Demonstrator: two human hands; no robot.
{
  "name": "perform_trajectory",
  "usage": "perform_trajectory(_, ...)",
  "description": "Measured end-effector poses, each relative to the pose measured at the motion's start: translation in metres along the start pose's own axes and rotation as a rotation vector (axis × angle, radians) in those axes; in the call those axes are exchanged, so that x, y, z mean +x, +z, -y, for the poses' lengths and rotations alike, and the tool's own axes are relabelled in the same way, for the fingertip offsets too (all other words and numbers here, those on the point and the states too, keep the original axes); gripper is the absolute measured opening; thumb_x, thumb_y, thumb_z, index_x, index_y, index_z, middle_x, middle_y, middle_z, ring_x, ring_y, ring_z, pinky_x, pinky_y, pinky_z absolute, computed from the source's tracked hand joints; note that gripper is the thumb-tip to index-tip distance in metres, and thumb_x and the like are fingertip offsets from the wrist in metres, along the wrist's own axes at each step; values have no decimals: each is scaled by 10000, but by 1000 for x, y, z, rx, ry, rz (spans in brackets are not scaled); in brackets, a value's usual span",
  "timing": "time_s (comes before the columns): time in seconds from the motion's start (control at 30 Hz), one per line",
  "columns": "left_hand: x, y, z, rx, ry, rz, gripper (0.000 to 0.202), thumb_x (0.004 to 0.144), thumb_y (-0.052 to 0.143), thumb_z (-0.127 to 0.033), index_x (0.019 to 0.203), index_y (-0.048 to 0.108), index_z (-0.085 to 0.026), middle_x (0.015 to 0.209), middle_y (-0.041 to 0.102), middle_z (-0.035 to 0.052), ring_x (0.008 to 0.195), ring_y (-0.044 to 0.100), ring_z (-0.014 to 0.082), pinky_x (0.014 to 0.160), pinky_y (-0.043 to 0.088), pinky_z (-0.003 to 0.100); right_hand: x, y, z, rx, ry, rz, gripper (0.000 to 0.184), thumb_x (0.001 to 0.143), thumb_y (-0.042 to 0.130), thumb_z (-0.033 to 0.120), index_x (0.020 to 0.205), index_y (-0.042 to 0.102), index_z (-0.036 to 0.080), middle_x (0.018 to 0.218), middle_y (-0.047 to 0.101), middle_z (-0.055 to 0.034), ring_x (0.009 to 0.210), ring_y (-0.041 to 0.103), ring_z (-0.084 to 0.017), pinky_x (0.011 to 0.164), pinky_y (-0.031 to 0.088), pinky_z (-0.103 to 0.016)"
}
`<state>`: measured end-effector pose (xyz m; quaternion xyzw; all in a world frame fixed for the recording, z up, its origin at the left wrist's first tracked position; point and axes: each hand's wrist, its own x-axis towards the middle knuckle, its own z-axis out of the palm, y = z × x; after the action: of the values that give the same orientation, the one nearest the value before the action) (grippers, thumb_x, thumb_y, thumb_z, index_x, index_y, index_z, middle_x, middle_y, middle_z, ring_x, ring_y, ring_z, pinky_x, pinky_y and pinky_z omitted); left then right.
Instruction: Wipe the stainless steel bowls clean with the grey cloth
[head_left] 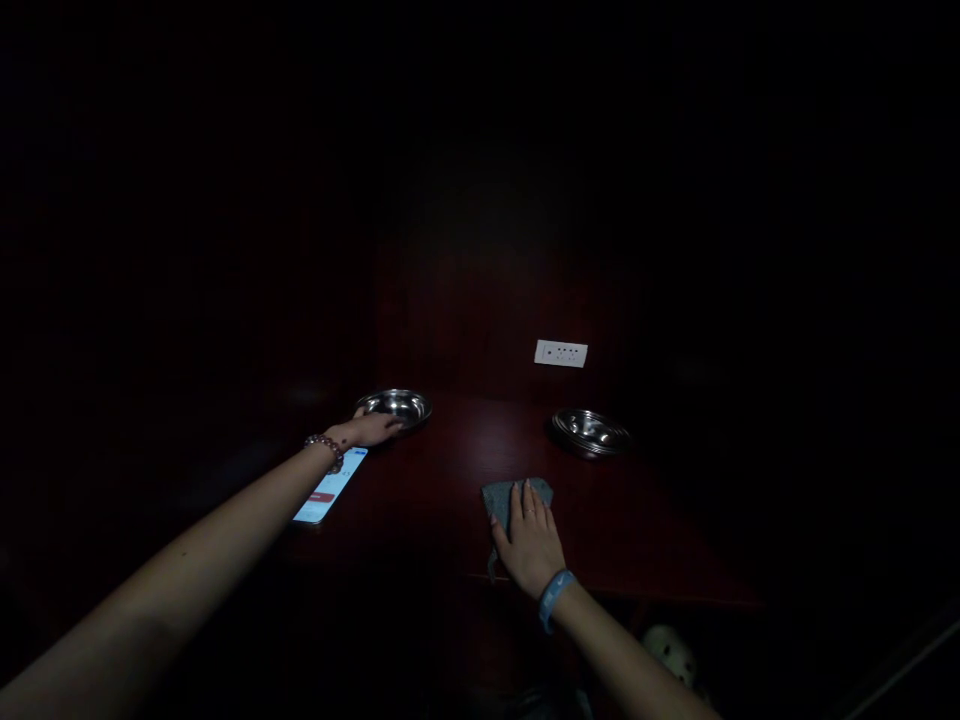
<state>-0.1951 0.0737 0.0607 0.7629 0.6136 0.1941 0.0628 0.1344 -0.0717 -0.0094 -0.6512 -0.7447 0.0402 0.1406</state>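
Observation:
My left hand (377,428) is at the near left side of a shiny metal bowl (411,405) and grips its rim; part of the rim is hidden behind the fingers. Below that wrist, a phone (330,490) with a lit screen lies on the dark red table. My right hand (534,540) rests palm down on a folded grey cloth (499,494) close to the table's front edge. Its fingers are stretched out flat over the cloth, and one corner of the cloth hangs toward the edge.
Several nested metal bowls (590,433) stand at the right of the dark red table (450,490). A white socket panel (561,353) is on the back wall. Below the front edge at right is a pale object with dark spots (670,652). The surroundings are very dark.

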Motion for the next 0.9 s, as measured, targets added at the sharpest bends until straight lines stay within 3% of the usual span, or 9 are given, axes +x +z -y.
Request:
perform_trajectory(0.1, -7, 0, 18, -75, 43, 112, 368, 889, 574, -478, 1072, 781, -236, 1191, 762, 137, 1119, 687, 293, 1023, 448, 383, -1, -8, 0, -26, -11, 24, 674, 1016, 421, 374, 1573, 354, -1, 1650, 275, -255, 1559, 266, -335, 1263, 240, -496)
perform_trajectory(0.2, -5, -1, 27, -112, 121, 138, 379, 881, 568, -479, 1059, 784, -223, 1189, 764, 123, 1076, 692, 269, 945, 476, 320, -2, -13, 0, -49, -10, 48, 679, 1029, 402, 388, 1584, 331, 2, 1658, 261, -237, 1563, 261, -320, 1268, 234, -478)
perform_trajectory(0.43, 3, -3, 32, -48, 261, 135, 423, 900, 534, -546, 971, 799, -224, 1043, 785, 89, 962, 687, 249, 880, 475, 313, -5, -13, -4, -35, -21, 55, 672, 1034, 399, 426, 1604, 326, 77, 1667, 277, -182, 1560, 274, -300, 1271, 220, -481)
perform_trajectory(0.63, 4, -10, 26, -23, 226, 84, 389, 822, 621, -563, 912, 799, -229, 955, 777, 58, 914, 680, 242, 828, 470, 299, -5, -16, -4, -41, -10, 89, 694, 1037, 355, 458, 1614, 296, 77, 1682, 241, -167, 1569, 250, -289, 1272, 192, -469)
perform_trajectory(0.8, 4, -20, 22, -80, 209, 88, 454, 838, 567, -591, 868, 801, -203, 936, 788, 79, 873, 692, 254, 798, 480, 304, -5, -16, -5, -44, -18, 100, 702, 1032, 344, 488, 1618, 299, 106, 1688, 235, -159, 1575, 236, -278, 1268, 181, -456)
perform_trajectory(0.9, 5, -27, 18, -87, 209, 20, 439, 821, 586, -582, 870, 807, -206, 959, 797, 90, 920, 702, 279, 836, 485, 310, -4, -14, -7, -36, -20, 93, 710, 1031, 335, 485, 1619, 290, 89, 1682, 246, -167, 1571, 245, -283, 1267, 180, -466)
